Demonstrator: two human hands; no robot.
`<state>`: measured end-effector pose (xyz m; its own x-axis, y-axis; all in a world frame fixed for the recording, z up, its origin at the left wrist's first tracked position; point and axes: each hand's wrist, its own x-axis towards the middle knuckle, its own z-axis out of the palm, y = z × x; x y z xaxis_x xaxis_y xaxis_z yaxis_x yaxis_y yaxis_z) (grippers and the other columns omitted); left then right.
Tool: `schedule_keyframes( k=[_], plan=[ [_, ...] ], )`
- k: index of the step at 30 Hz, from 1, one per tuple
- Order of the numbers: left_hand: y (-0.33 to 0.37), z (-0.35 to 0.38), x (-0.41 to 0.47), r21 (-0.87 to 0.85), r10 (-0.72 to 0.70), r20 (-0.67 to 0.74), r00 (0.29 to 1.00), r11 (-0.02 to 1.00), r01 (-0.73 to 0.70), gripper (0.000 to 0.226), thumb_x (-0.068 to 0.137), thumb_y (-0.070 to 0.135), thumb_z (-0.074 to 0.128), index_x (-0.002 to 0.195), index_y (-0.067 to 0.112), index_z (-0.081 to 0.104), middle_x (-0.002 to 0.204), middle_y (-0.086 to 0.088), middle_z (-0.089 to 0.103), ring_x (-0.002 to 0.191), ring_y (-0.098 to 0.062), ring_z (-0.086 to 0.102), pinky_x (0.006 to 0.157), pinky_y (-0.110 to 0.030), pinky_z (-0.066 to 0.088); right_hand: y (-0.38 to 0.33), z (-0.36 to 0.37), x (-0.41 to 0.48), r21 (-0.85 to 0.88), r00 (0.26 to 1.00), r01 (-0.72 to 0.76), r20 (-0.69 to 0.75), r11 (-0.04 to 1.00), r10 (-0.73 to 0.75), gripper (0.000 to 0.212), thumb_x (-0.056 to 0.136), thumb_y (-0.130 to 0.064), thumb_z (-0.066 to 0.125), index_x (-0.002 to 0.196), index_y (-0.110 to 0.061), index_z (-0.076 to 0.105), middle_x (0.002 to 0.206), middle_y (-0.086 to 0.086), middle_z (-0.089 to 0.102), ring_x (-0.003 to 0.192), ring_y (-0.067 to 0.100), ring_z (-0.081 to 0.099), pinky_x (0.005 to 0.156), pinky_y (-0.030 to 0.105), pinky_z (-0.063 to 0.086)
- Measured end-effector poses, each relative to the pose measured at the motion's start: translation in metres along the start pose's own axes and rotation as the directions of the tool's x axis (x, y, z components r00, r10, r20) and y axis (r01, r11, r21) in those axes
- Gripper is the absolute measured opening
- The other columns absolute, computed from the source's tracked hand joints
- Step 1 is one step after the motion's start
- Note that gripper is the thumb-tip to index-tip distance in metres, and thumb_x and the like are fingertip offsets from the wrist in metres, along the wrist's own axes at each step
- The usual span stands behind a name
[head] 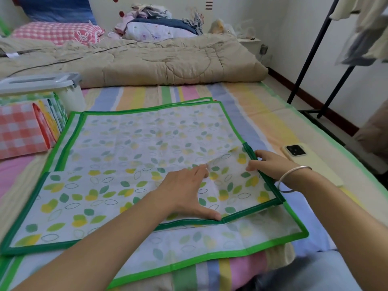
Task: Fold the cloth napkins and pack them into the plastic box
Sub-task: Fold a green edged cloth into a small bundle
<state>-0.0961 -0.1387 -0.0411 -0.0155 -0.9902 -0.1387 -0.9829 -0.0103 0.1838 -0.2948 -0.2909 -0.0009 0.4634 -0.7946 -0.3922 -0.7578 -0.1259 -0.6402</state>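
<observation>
Green-bordered leaf-print cloth napkin [130, 143] is pinned under flat left hand [184, 194], hem [250, 152] pinched by right hand [266, 164], seemingly squaring the fold.

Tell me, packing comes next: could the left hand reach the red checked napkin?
Probably yes: the left hand presses the leaf-print napkin; only flat cloth separates it from the red checked napkin.

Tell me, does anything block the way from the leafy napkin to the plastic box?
A stack of folded napkins sits in front of the plastic box, beside the leafy napkin; the box's lid looks closed.
</observation>
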Motion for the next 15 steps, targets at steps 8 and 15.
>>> schedule_keyframes(
  k=[8, 15],
  plan=[
    [0.003, 0.001, 0.001, 0.021, -0.028, -0.044, 0.999, 0.999, 0.029, 0.118, 0.057, 0.095, 0.056, 0.149, 0.026, 0.026, 0.146, 0.012, 0.043, 0.122, -0.016, 0.050, 0.092, -0.036, 0.047, -0.059, 0.017, -0.033, 0.457, 0.988, 0.055, 0.103, 0.888, -0.114, 0.019, 0.092, -0.009, 0.062, 0.102, -0.023, 0.053, 0.074, 0.010, 0.065, 0.046, 0.017, 0.056, 0.043, 0.023, 0.049],
    [-0.024, -0.010, -0.021, -0.919, -0.370, 0.189, 0.910, 0.260, 0.297, 0.030, 0.100, 0.023, 0.057, 0.128, 0.017, 0.063, 0.115, -0.004, 0.072, 0.101, -0.017, 0.068, 0.083, -0.030, 0.056, -0.114, 0.072, -0.040, 0.103, 0.975, 0.217, 0.034, 0.971, -0.222, 0.052, 0.089, -0.028, 0.065, 0.132, -0.019, 0.038, 0.083, 0.010, 0.067, 0.050, 0.019, 0.066, 0.053, 0.035, 0.058]
  ],
)
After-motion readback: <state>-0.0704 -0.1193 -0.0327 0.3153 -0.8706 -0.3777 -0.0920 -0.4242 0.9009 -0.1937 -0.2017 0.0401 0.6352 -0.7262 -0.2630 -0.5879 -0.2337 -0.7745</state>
